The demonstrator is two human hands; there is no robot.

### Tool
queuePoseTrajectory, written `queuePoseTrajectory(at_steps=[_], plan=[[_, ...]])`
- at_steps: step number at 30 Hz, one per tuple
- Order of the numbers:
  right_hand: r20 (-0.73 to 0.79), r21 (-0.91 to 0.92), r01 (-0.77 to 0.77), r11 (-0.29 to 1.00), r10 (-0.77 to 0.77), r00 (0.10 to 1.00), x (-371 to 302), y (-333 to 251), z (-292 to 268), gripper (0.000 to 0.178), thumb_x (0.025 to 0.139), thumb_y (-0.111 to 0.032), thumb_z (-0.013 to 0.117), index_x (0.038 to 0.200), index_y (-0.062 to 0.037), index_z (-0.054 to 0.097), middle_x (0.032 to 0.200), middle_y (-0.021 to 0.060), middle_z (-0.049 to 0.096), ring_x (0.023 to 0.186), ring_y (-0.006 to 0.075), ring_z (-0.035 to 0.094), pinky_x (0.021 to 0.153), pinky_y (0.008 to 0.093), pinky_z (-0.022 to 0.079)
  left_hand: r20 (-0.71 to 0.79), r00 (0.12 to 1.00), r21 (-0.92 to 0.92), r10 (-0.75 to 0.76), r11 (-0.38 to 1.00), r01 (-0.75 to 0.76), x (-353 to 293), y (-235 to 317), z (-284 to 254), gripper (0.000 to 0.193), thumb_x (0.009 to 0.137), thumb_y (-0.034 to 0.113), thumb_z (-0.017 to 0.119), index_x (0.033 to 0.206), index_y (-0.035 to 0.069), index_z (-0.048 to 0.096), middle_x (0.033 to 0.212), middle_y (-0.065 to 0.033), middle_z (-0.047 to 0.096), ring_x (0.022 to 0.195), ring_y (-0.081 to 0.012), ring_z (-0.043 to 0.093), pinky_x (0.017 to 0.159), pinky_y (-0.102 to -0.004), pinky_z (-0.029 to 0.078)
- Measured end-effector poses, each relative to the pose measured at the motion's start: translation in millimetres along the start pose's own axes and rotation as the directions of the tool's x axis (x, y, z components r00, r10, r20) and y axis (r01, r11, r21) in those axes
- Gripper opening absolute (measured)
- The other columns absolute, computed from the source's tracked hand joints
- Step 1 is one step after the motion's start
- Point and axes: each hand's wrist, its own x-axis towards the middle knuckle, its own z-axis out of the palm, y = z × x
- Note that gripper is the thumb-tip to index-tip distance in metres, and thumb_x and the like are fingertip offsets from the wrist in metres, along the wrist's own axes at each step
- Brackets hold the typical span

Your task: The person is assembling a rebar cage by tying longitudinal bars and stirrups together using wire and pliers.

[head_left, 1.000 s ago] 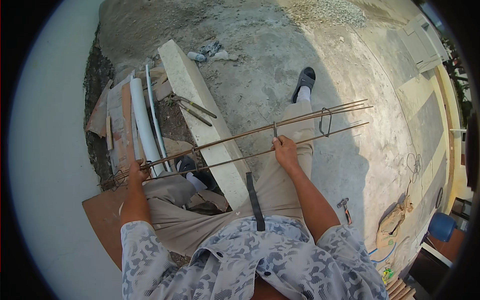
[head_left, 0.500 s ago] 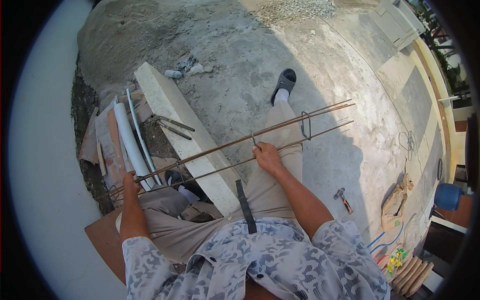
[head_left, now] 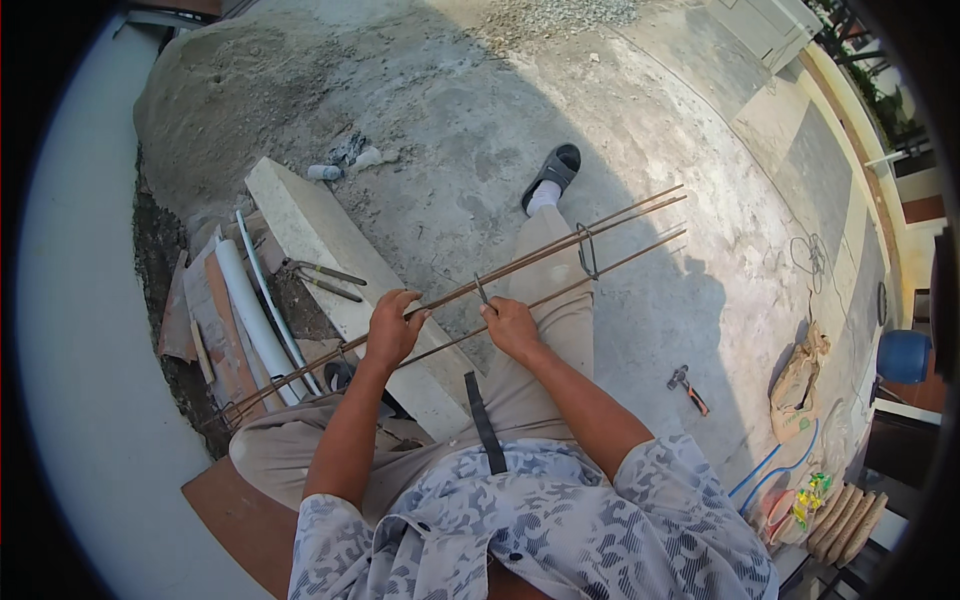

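Brown rods (head_left: pixel 530 258) diagonal, lower-left to upper-right

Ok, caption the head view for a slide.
Left hand and right hand at a rebar frame over a pale beam.

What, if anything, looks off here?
Mainly the pliers: their handles lie spread on the concrete beam while the head pokes past its left edge, so they look dropped rather than stowed. Crumpled litter also lies loose, right of the beam's far end.
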Motion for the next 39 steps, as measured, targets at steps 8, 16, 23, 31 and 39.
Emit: queuePoseTrajectory(at_steps=[8, 16, 23, 31, 39], plan=[[-0.468, 0.071, 0.201, 0.977, -0.146, 0.872, -22, -12, -28, 0.031, 0.094, -0.03, 0.067, 0.087, 0.0002, 0.067, 0.081, 0.0207, 0.066, 0.078, 0.0399, 0.065, 0.074, 0.0479, 0.05, -0.011, 1.0, -0.035, -0.009, 0.999, 0.009, 12, -3, 40, 0.007, 0.084, 0.007, 0.075, 0.09, 0.004, 0.072, 0.09, -0.0137, 0.066, 0.083, -0.0351, 0.066, 0.074, -0.0428, 0.052], [-0.4, 0.229, -0.183, 0.956, 0.264, 0.878, -9, 30, -78, 0.038, 0.095, -0.031, 0.068, 0.075, 0.0018, 0.065, 0.066, 0.0141, 0.063, 0.06, 0.0274, 0.059, 0.062, 0.0411, 0.046, -0.054, 0.998, -0.072, -0.024, 0.997, 0.02, 23, -4, 34, 0.007, 0.083, 0.006, 0.075, 0.089, 0.003, 0.072, 0.087, -0.014, 0.064, 0.08, -0.0351, 0.065, 0.072, -0.0429, 0.051], [-0.384, 0.613, -0.092, 0.784, 0.398, 0.834, 19, 28, -55, 0.03, 0.092, -0.019, 0.065, 0.071, 0.0029, 0.063, 0.065, 0.0084, 0.063, 0.061, 0.0162, 0.052, 0.062, 0.0365, 0.043, -0.014, 1.0, -0.012, 0.001, 1.0, -0.001, 29, -6, 30, 0.006, 0.083, 0.005, 0.074, 0.087, 0.002, 0.07, 0.087, -0.0151, 0.064, 0.08, -0.0362, 0.065, 0.07, -0.0437, 0.051], [-0.389, 0.697, -0.076, 0.713, 0.465, 0.795, 15, 35, -58, 0.025, 0.091, -0.014, 0.064, 0.07, 0.0, 0.061, 0.066, 0.005, 0.061, 0.063, 0.0116, 0.049, 0.061, 0.032, 0.04, 0.025, 1.0, -0.045, 0.003, 0.999, -0.002, 25, -4, 25, 0.007, 0.084, 0.004, 0.073, 0.085, 0.001, 0.068, 0.086, -0.0154, 0.064, 0.079, -0.0374, 0.065, 0.071, -0.0445, 0.051], [-0.325, 0.709, -0.082, 0.7, 0.428, 0.843, 11, 38, -71, 0.025, 0.094, -0.015, 0.064, 0.073, -0.0029, 0.063, 0.068, 0.0018, 0.059, 0.063, 0.009, 0.046, 0.06, 0.0286, 0.036, 0.024, 1.0, -0.044, -0.014, 0.999, 0.015, 22, -9, 25, 0.007, 0.082, 0.004, 0.074, 0.084, 0.001, 0.068, 0.085, -0.0153, 0.064, 0.079, -0.0373, 0.064, 0.07, -0.045, 0.051]])
